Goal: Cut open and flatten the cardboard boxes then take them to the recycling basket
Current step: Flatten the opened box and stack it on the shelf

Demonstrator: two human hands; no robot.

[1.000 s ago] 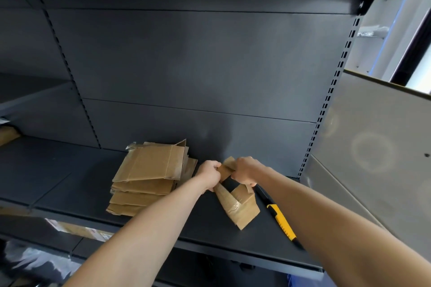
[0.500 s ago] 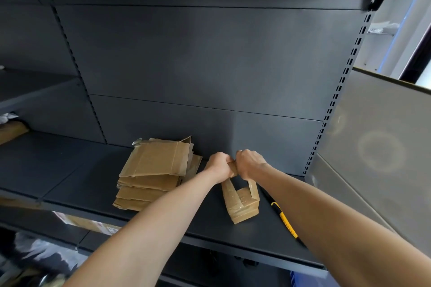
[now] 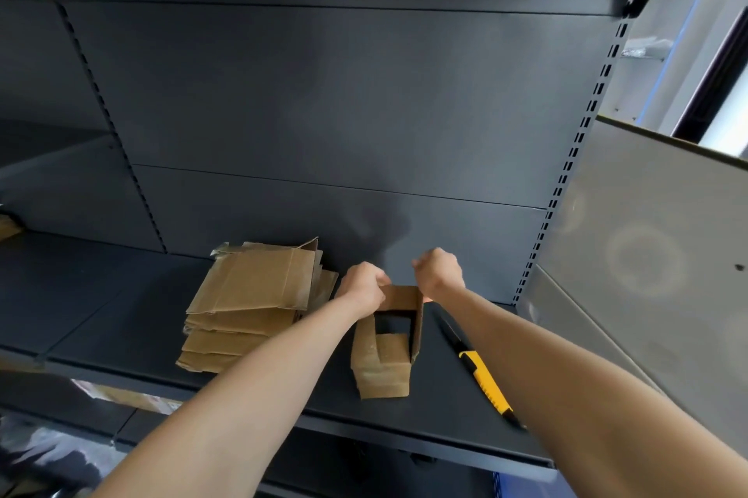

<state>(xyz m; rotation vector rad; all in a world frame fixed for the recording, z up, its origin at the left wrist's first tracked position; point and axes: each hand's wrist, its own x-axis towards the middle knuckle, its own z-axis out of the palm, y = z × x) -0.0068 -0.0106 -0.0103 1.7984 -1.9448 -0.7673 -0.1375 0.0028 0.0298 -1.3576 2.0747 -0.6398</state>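
Cardboard, brown and patched with tape, is what the fingers have hold of: a small box [image 3: 384,352] on the dark metal shelf [image 3: 101,307], its ends open so that the shelf shows through its middle. The left hand [image 3: 361,287] grips the far top edge at the left corner, fingers curled over the rim. The right hand [image 3: 439,273] grips the same edge at the right corner, fingers likewise curled tight. The backs of the hands hide the fingertips, so I cannot tell how far they reach inside. The 2 hands are apart, 1 at each corner. The box hangs below the fingers and toward the person, with its lower flaps folded against the shelf.

Just left of the left hand's fingers lies a stack of flattened boxes [image 3: 251,307], several deep and slightly fanned. Right of the right hand's fingers and nearer the person, a yellow and black utility knife [image 3: 483,378] lies on the shelf with no hand on it. It is near the box but apart from it.

By the look of it, this box is already cut, and the step in hand is pulling it open to flatten it. The next move calls for squashing the walls along their creases, with the fingers pressing down rather than pulling outward. The flaps should lie out flat, not doubled under. The flat piece then belongs on the stack to the left of the fingers. The recycling basket is not in view, so carrying appears not yet begun.
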